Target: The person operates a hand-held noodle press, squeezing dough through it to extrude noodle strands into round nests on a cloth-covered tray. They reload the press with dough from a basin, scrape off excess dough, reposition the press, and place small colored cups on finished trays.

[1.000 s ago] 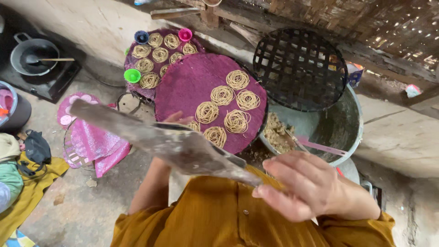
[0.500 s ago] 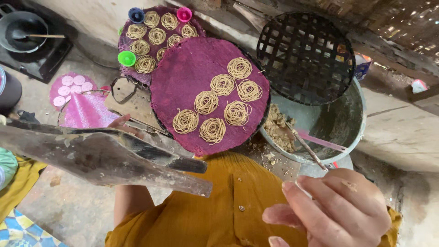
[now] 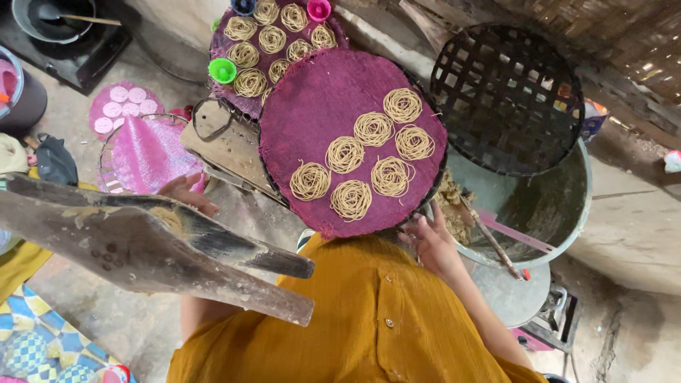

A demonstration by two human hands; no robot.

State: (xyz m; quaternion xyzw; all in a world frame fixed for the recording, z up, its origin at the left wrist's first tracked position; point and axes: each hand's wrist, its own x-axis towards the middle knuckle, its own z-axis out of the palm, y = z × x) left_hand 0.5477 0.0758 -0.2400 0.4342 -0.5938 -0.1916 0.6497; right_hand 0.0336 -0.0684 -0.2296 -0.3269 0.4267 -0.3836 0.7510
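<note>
My left hand point(image 3: 186, 193) grips a long, dough-smeared wooden press point(image 3: 149, 248), held level across the lower left in front of my yellow shirt. My right hand point(image 3: 431, 241) reaches forward to the near rim of a round purple woven tray point(image 3: 319, 92), right beside a lump of dough point(image 3: 452, 206) in a metal basin point(image 3: 567, 213). Its fingers curl at the tray edge; whether they hold anything is hidden. Several coils of thin noodle point(image 3: 372, 129) lie on the tray.
A second purple tray point(image 3: 234, 99) with noodle coils and small green point(image 3: 222, 69) and pink point(image 3: 318, 9) cups sits behind. A black lattice tray point(image 3: 507, 99) leans over the basin. Pink plastic sheets point(image 3: 138, 152) lie left; a pot point(image 3: 53, 15) stands on a stove far left.
My right hand moved from open in front of my chest forward to the tray rim and dough. The wooden press dropped lower and left in my left hand.
</note>
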